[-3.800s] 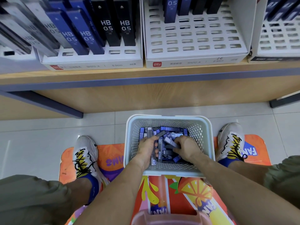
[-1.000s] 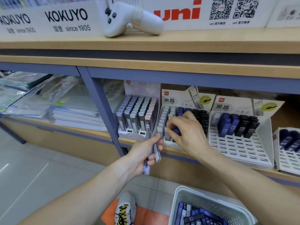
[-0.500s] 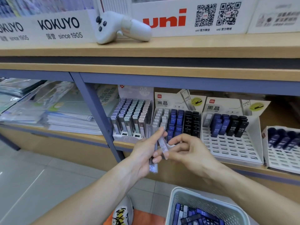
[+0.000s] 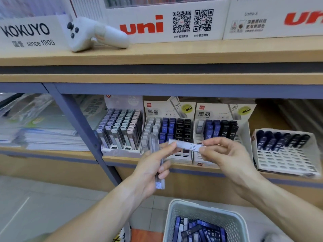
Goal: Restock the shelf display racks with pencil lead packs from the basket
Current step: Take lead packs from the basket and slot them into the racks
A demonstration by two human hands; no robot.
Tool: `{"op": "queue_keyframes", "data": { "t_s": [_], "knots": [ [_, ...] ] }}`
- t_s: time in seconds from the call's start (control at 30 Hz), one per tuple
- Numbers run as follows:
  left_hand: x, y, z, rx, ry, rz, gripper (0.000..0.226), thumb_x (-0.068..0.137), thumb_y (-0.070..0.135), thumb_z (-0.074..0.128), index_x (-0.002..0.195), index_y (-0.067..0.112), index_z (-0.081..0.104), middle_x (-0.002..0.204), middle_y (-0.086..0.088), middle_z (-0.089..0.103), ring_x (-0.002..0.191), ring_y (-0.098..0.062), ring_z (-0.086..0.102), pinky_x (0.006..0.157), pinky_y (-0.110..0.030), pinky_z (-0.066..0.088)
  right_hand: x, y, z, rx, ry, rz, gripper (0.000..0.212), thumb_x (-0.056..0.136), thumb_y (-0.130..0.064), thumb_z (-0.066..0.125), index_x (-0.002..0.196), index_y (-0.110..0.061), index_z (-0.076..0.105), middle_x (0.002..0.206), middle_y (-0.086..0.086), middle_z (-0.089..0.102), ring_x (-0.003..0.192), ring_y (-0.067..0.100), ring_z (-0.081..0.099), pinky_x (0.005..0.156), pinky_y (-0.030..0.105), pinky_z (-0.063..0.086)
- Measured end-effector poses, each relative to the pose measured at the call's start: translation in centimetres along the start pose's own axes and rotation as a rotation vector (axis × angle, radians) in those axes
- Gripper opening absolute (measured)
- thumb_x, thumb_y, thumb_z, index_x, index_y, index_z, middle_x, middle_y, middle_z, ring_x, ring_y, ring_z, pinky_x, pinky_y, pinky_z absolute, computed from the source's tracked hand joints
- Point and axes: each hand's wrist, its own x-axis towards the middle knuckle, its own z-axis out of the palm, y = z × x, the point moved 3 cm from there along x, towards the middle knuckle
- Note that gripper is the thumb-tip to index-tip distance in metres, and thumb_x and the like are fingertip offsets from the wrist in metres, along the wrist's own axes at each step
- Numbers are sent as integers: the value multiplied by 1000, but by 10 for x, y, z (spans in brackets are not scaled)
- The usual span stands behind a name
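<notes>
- Basket (image 4: 176,217): lower part cut off by the bottom edge; count of lead packs (image 4: 199,231) inside cannot be told.
- Left hand (image 4: 150,170): palm hides the middle of the held clear packs (image 4: 160,182); number unclear.
- Rack (image 4: 178,158) behind both hands: front rows hidden.
- Stacked sleeves (image 4: 35,126) at left: blurred, print unreadable.
- Red "uni" sign (image 4: 304,18): cut by right edge.

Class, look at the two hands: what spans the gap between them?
In the head view, one clear HB 0.5 lead pack bridges the left hand and the right hand.
</notes>
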Motion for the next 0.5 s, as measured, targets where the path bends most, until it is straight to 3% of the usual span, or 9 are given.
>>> {"op": "queue_keyframes", "data": {
  "t_s": [0.13, 0.3, 0.5],
  "knots": [
    [-1, -17, 16, 95, -53, -61, 55, 80, 25, 84, 126, 2, 64, 110, -6, 77, 40, -6, 27, 35, -18, 20, 1, -2, -24, 114, 128, -81, 24, 82, -10, 82, 103, -10, 69, 85, 9, 78, 85, 23, 75, 84, 30, 54],
    [0, -40, 37, 127, -95, -155, 28, 81, 21, 84, 104, 10, 72, 88, -3, 69, 40, -6, 28, 33, -18, 21, 3, 10, -41, 160, 127, -56, 28, 83, -5, 80, 107, -12, 69, 88, 18, 76, 89, 27, 76, 84, 32, 58],
    [6, -45, 50, 173, -73, -176, 28, 80, 25, 85, 102, 11, 73, 82, -2, 67, 40, -7, 28, 34, -19, 21, 10, 15, -52, 165, 144, -50, 31, 84, 2, 77, 110, -10, 66, 87, 19, 76, 84, 27, 76, 81, 31, 62]
  ]
}}
